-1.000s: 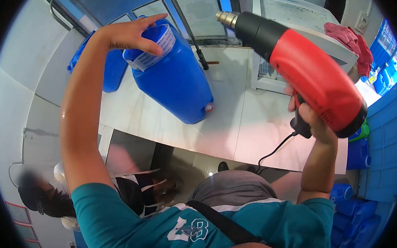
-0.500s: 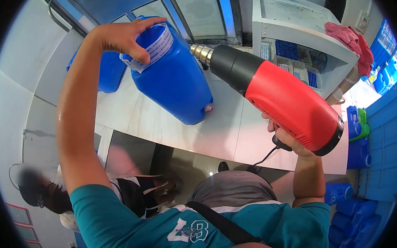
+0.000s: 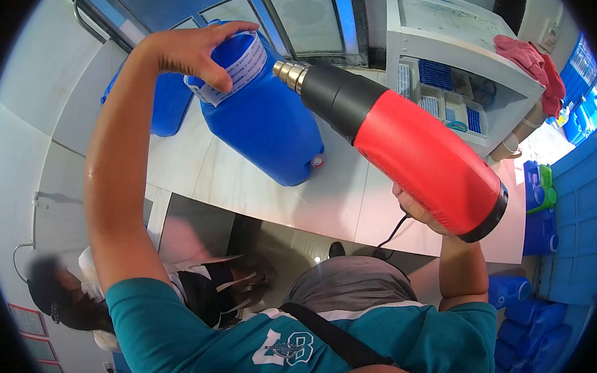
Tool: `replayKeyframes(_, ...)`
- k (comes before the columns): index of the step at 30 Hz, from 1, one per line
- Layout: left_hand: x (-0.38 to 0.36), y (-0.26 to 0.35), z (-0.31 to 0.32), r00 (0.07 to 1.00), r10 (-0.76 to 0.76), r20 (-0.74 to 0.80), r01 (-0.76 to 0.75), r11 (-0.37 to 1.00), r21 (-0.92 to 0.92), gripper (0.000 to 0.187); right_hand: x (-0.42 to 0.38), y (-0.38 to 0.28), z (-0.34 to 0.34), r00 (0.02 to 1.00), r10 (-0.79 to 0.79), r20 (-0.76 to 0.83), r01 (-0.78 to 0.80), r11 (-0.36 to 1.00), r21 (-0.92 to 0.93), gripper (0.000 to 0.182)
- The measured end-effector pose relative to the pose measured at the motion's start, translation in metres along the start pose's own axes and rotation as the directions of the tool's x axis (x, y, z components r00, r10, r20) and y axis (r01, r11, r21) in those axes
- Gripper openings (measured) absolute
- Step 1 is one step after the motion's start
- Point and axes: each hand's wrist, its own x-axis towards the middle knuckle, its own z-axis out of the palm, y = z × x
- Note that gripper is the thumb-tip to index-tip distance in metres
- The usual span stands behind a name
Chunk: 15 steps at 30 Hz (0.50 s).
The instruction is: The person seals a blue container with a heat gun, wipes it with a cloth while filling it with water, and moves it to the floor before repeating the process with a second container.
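Note:
A large blue plastic jerrycan (image 3: 262,134) stands on the table, with a small red and white fitting (image 3: 317,161) low on its side. Around its top runs a white printed shrink band (image 3: 246,67). My left hand (image 3: 200,55) spans the top, thumb pressed against the band's near side and fingers at its far edge. In my right hand (image 3: 418,210) is a red and black heat gun (image 3: 411,143), whose body hides most of the grip. Its metal nozzle (image 3: 290,73) points at the band and is close to the jerrycan's upper right side.
Another blue container (image 3: 170,102) stands behind my left forearm. A white shelf unit (image 3: 448,16) with small baskets is on the right, with a pink cloth (image 3: 528,56) over it. A black cord (image 3: 392,235) hangs at the table edge. A person (image 3: 74,293) is at lower left.
The heat gun has moved slightly left and down, bringing its nozzle nearer the jerrycan. My left hand stays on the band.

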Motion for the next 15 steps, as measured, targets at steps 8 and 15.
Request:
replayKeyframes(8,0.001,0.002,-0.002,1.0,0.003,0.024,-0.002,0.998,-0.058,0.12,-0.001,0.007,0.011,0.995,0.092,0.028,-0.096,0.98,0.173,0.038)
replayKeyframes(15,0.0,0.005,-0.003,0.999,0.002,0.034,0.0,0.998,-0.062,0.119,0.001,0.004,0.015,0.998,-0.018,-0.059,0.021,0.998,0.053,0.042)
